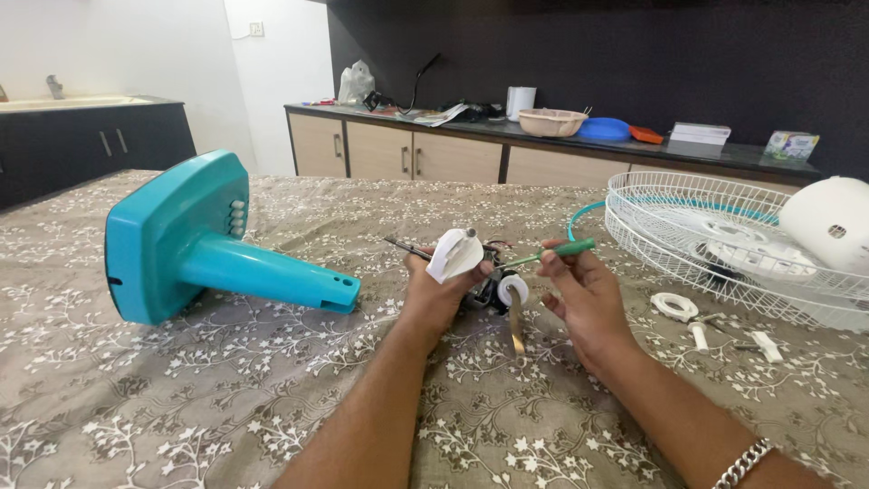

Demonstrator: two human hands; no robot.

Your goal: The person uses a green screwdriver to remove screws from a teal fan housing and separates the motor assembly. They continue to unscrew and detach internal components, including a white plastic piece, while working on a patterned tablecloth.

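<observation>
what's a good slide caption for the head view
Left hand holds a small fan motor assembly while right hand applies a green-handled screwdriver, teal fan base alongside.

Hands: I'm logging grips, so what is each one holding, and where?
Left hand grips the fan motor assembly around its body; right hand pinches the green-handled screwdriver by its handle.

Your glossy teal plastic fan stand [208, 249] lies left on matt floral cloth [272, 398]; right, a white wire grille [715, 240].
</observation>
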